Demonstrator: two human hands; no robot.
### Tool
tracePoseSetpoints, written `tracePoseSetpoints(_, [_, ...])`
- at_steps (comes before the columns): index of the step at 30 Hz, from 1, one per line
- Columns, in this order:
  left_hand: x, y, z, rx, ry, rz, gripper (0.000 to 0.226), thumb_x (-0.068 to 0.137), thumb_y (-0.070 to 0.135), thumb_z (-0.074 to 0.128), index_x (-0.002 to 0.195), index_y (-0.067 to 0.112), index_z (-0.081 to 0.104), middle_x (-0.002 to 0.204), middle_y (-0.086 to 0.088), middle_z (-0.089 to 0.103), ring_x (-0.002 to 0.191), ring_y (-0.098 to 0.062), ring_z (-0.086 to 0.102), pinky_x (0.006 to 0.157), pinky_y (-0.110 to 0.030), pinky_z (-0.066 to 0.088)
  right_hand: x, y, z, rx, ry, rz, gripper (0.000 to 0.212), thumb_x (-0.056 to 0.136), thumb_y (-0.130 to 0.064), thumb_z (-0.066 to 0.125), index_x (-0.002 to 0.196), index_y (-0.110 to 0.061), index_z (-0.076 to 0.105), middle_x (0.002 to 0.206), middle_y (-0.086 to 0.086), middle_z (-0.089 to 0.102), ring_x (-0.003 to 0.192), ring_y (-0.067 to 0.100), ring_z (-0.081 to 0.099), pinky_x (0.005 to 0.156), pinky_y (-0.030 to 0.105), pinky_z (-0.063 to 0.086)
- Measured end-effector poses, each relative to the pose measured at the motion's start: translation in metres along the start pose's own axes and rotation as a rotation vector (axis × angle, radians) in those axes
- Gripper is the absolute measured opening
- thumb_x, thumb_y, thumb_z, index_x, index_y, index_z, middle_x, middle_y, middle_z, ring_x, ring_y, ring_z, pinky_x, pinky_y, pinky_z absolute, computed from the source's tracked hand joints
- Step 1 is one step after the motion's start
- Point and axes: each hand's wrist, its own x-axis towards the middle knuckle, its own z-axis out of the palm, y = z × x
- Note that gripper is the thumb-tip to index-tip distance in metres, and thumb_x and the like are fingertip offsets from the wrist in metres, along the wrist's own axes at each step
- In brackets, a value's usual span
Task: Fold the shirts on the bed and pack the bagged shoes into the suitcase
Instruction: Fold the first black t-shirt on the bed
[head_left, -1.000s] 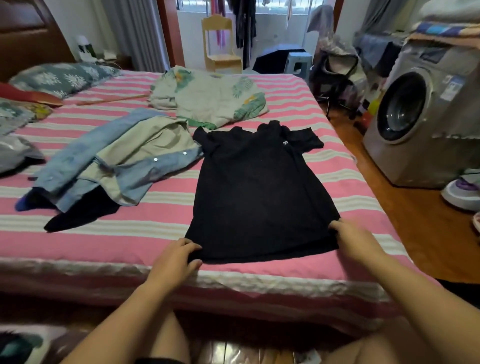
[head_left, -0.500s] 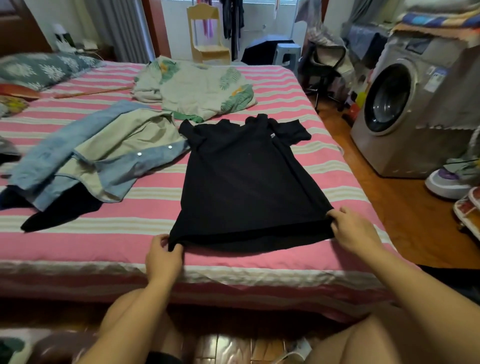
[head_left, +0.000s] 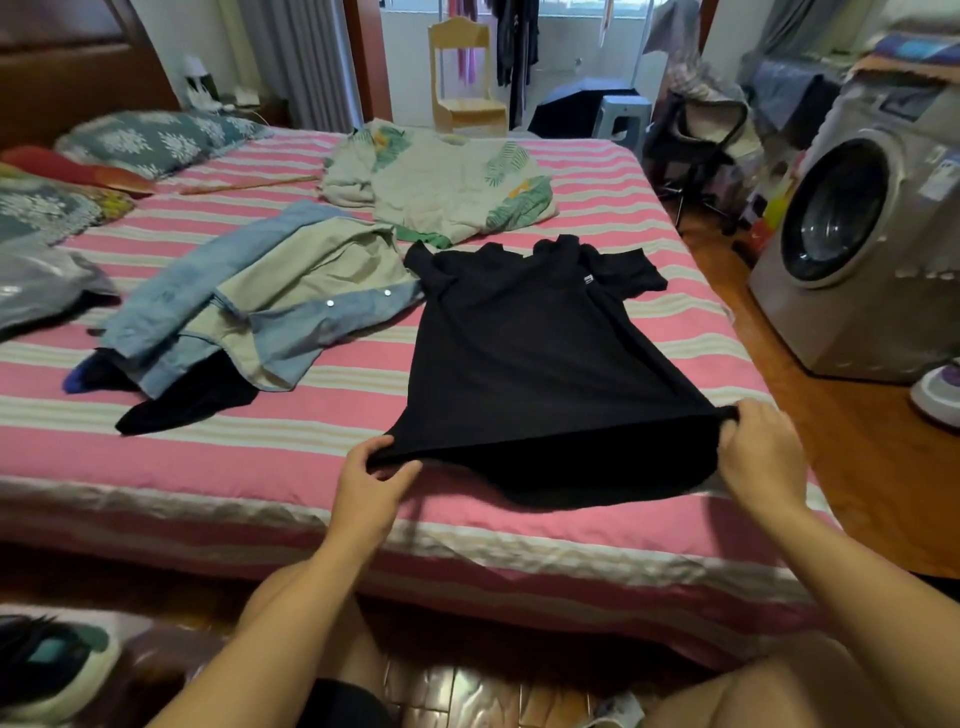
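The black shirt (head_left: 540, 353) lay spread flat near the right edge of the bed (head_left: 311, 467), collar away from the person and hem at the near edge. The left hand (head_left: 371, 486) pinched the hem's left corner and the right hand (head_left: 761, 454) pinched its right corner, each grip clenched on cloth and lifting the hem slightly off the striped cover. The fabric looked thin, matte and soft: it sagged in a curve between the two holds, so it would probably weigh little, drape rather than keep a shape, and wrinkle if dragged. The corners seemed the sensible hold for pulling it smooth; the side seams or shoulders would suit the folds to follow. Toward the left edge lay a rumpled denim shirt (head_left: 270, 312), stiffer-looking, with metal snaps. A leaf-printed garment (head_left: 441, 182) sat near the far edge.
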Motion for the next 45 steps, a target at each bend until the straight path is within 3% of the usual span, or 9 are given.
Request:
tracePoseSetpoints(4, [0.006, 0.016, 0.016, 0.073, 0.015, 0.097, 0.039, 0.086, 0.020, 0.080, 0.115, 0.019, 0.054, 0.117, 0.005, 0.051, 0.104, -0.006, 0.056, 0.083, -0.018, 0.043, -0.007, -0.009, -0.013, -0.026, -0.098, 0.058, 0.030, 0.082, 0.003, 0.045, 0.109, -0.011, 0.044, 0.075, 0.019, 0.054, 0.068, 0.037, 0.049, 0.060, 0.042, 0.041])
tracePoseSetpoints(8, [0.016, 0.030, 0.023, 0.166, 0.228, 0.120, 0.022, 0.085, 0.001, 0.067, 0.099, 0.014, 0.055, 0.106, -0.003, 0.054, 0.097, -0.023, 0.055, 0.080, -0.032, 0.043, -0.002, -0.017, -0.015, -0.115, -0.155, 0.028, 0.025, 0.084, 0.000, 0.043, 0.106, -0.012, 0.044, 0.075, 0.020, 0.054, 0.069, 0.037, 0.049, 0.061, 0.041, 0.042])
tracePoseSetpoints(12, [0.029, 0.031, 0.014, 0.210, 0.261, 0.155, 0.033, 0.078, -0.012, 0.056, 0.099, 0.012, 0.052, 0.100, -0.010, 0.057, 0.091, -0.031, 0.055, 0.076, -0.040, 0.044, 0.012, -0.023, -0.022, -0.084, -0.057, 0.046, 0.019, 0.086, 0.000, 0.042, 0.098, -0.010, 0.053, 0.102, 0.021, 0.059, 0.090, 0.042, 0.055, 0.069, 0.040, 0.036])
tracePoseSetpoints(19, [0.048, 0.047, -0.048, 0.413, 0.281, 0.381, 0.040, 0.068, -0.021, 0.057, 0.096, 0.005, 0.066, 0.099, -0.013, 0.056, 0.086, -0.028, 0.054, 0.081, -0.036, 0.044, 0.047, -0.014, -0.057, -0.025, 0.104, 0.143, 0.015, 0.094, -0.003, 0.039, 0.098, -0.010, 0.052, 0.097, 0.026, 0.063, 0.088, 0.047, 0.059, 0.068, 0.043, 0.040])
tracePoseSetpoints(26, [0.016, -0.028, -0.034, 0.570, 0.011, 0.113, 0.032, 0.070, -0.014, 0.056, 0.080, 0.014, 0.046, 0.080, -0.008, 0.053, 0.078, -0.033, 0.052, 0.064, -0.039, 0.034, -0.010, 0.007, -0.008, -0.188, -0.165, -0.396, 0.016, 0.089, -0.011, 0.068, 0.102, -0.005, 0.061, 0.082, 0.015, 0.056, 0.070, 0.040, 0.057, 0.056, 0.047, 0.049])
tracePoseSetpoints(30, [0.019, -0.020, -0.031, 0.644, 0.032, 0.043, 0.022, 0.083, 0.004, 0.061, 0.094, 0.015, 0.046, 0.087, -0.006, 0.056, 0.078, -0.031, 0.056, 0.064, -0.039, 0.040, -0.036, 0.016, 0.016, -0.195, -0.193, -0.334, 0.028, 0.083, -0.002, 0.069, 0.111, -0.003, 0.064, 0.088, 0.016, 0.058, 0.078, 0.041, 0.058, 0.058, 0.047, 0.051])
tracePoseSetpoints(35, [0.018, -0.017, -0.035, 1.070, -0.098, 0.333, 0.042, 0.086, 0.019, 0.070, 0.123, 0.022, 0.052, 0.113, -0.004, 0.050, 0.088, -0.028, 0.057, 0.065, -0.040, 0.050, -0.035, 0.009, 0.027, -0.105, -0.260, -0.011, 0.059, 0.084, -0.015, 0.064, 0.140, -0.008, 0.047, 0.121, 0.023, 0.053, 0.113, 0.042, 0.046, 0.090, 0.051, 0.046])
tracePoseSetpoints(39, [0.018, -0.011, -0.034, 1.347, -0.271, 0.614, 0.033, 0.065, 0.002, 0.081, 0.081, 0.014, 0.055, 0.075, -0.004, 0.048, 0.056, -0.029, 0.049, 0.041, -0.039, 0.037, -0.023, 0.003, 0.029, -0.074, -0.329, 0.136, 0.055, 0.085, -0.013, 0.057, 0.138, -0.009, 0.047, 0.126, 0.026, 0.052, 0.115, 0.045, 0.045, 0.095, 0.051, 0.042])
tracePoseSetpoints(45, [0.023, 0.006, -0.060, 0.924, 0.123, 0.232, 0.011, 0.095, 0.011, 0.045, 0.090, 0.015, 0.036, 0.076, -0.007, 0.051, 0.061, -0.033, 0.049, 0.053, -0.040, 0.035, -0.009, 0.012, 0.028, -0.144, -0.288, 0.171, 0.023, 0.085, -0.002, 0.057, 0.106, -0.004, 0.066, 0.096, 0.019, 0.060, 0.090, 0.040, 0.054, 0.075, 0.043, 0.047])
